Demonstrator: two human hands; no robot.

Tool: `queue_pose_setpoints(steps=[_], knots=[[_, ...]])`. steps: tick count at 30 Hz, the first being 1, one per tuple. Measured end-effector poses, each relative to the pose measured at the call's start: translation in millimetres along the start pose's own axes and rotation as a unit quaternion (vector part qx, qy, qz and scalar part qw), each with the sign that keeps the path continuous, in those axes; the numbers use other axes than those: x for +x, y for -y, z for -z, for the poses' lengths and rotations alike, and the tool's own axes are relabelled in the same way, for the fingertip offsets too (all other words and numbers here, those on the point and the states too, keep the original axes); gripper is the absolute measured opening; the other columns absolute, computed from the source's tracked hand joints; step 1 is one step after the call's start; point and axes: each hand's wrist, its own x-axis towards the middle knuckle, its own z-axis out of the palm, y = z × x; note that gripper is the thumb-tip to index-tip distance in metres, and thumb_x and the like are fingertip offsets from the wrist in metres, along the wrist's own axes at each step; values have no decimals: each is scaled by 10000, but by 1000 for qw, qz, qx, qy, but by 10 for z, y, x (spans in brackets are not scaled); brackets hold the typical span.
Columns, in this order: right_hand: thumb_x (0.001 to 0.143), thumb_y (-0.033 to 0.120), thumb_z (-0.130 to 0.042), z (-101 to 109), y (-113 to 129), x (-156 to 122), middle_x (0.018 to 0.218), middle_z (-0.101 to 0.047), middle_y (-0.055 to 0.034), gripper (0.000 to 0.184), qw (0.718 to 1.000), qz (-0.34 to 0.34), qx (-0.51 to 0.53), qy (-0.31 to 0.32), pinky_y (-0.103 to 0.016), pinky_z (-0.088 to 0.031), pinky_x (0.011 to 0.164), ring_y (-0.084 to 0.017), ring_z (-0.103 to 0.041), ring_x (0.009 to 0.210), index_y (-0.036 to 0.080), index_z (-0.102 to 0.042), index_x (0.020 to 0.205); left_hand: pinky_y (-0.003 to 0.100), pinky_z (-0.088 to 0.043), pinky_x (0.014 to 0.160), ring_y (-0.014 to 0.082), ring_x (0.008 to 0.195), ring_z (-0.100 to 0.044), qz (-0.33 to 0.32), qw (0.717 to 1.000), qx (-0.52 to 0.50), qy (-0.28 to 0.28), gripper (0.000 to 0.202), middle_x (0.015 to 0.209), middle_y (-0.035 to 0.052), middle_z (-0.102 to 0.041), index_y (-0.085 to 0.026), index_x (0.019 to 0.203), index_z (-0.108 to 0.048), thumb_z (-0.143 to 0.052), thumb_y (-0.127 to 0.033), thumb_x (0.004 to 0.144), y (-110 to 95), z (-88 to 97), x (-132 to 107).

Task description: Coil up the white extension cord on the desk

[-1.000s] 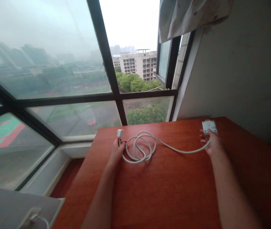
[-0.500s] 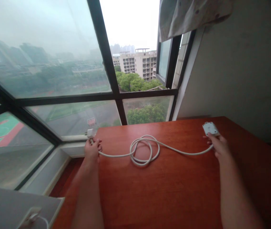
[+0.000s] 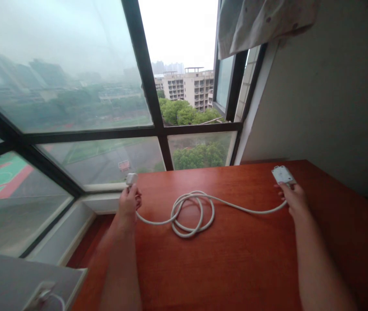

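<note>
A white cable (image 3: 199, 229) lies loosely looped on the table, its two ends running out to my hands. At the table's left edge, my left hand (image 3: 129, 202) is closed around the plug (image 3: 132, 179), whose white body sticks up above the fingers. Over on the right, my right hand (image 3: 294, 196) grips a flat white power strip (image 3: 282, 174) at its cable end, thumb on top. The strip is held tilted over the table. Both stretches of cable beside the hands rise off the tabletop.
The reddish-brown wooden table (image 3: 222, 268) meets a window (image 3: 199, 149) with dark frames at the back. A grey wall (image 3: 319, 99) stands on the right, and a curtain (image 3: 261, 21) hangs above. A wall socket (image 3: 43, 296) with a white lead is at the lower left.
My left hand has moved right with the plug, and my right hand slightly left. The loops have slid a little toward me and spread wider, and the left stretch of cable sags more.
</note>
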Motion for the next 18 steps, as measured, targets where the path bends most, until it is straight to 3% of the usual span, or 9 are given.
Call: queue_pose_setpoints(steps=[3, 5, 9, 18], knots=[[680, 367, -667, -27, 24, -31, 709, -700, -47, 409, 996, 9, -58, 67, -173, -355, 376, -86, -498, 433, 126, -633, 1010, 150, -171, 345, 21, 347, -274, 24, 993, 6, 119, 303, 559, -63, -462, -184, 759, -453, -602, -442, 704, -118, -127, -146], [688, 375, -665, -30, 13, -23, 672, -698, -60, 378, 990, 22, -109, 89, -193, -382, 400, -99, -514, 434, 112, -661, 958, 147, -172, 352, 27, 358, -296, 37, 987, 17, 157, 324, 562, -51, -476, -172, 780, -486, -609, -464, 713, -173, -178, -216], [688, 364, -652, -21, -37, 35, 589, -674, -61, 270, 977, 37, -184, 100, -221, -416, 433, -126, -548, 438, 114, -677, 785, 147, -167, 355, 27, 355, -290, 44, 987, 24, 156, 366, 565, -48, -485, -164, 815, -520, -603, -508, 720, -177, -202, -236], [686, 411, -654, 7, -174, 158, 524, -644, -56, 272, 966, 24, -239, 96, -254, -419, 459, -160, -572, 449, 140, -672, 705, 150, -169, 350, 26, 347, -280, 43, 990, 34, 131, 350, 552, -59, -461, -158, 803, -538, -582, -496, 720, -56, -166, -141]])
